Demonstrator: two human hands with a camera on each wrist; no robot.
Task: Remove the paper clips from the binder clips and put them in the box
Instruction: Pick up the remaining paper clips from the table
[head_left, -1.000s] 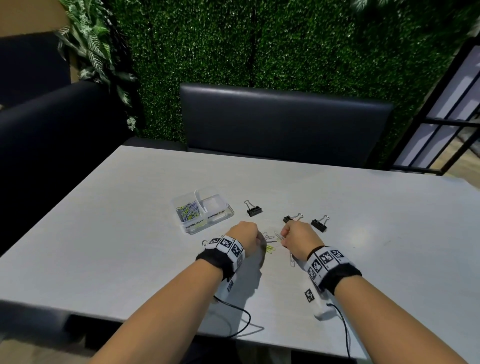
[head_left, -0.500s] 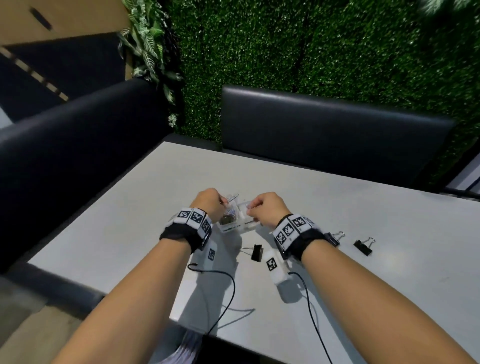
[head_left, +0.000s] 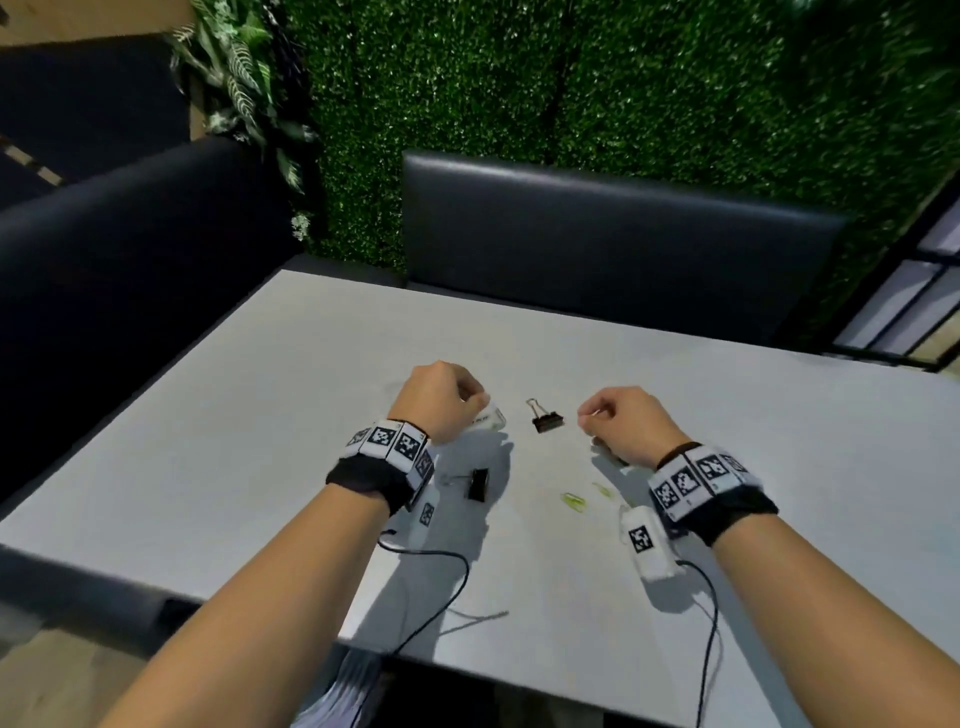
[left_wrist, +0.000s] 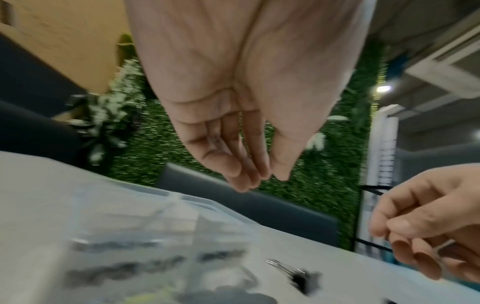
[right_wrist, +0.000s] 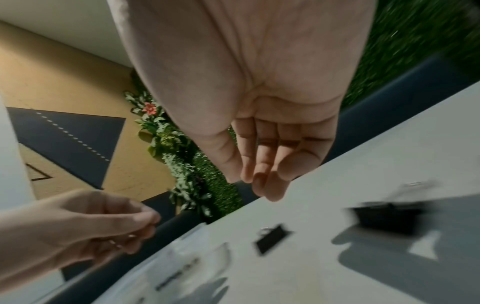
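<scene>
Centrally, black wedge-shaped binder clip (head_left: 546, 420), wire handles, matte table (head_left: 779, 441).

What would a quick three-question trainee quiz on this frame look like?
1. True or false: the green paper clips lie inside the box.
2. In the head view, what lies on the table between the left hand and the right hand?
A. a black binder clip
B. a pair of scissors
C. a pen
3. Fill in: the box sits partly hidden under the ___ hand.

Key:
1. False. They lie loose on the table, near the right wrist.
2. A
3. left
</scene>
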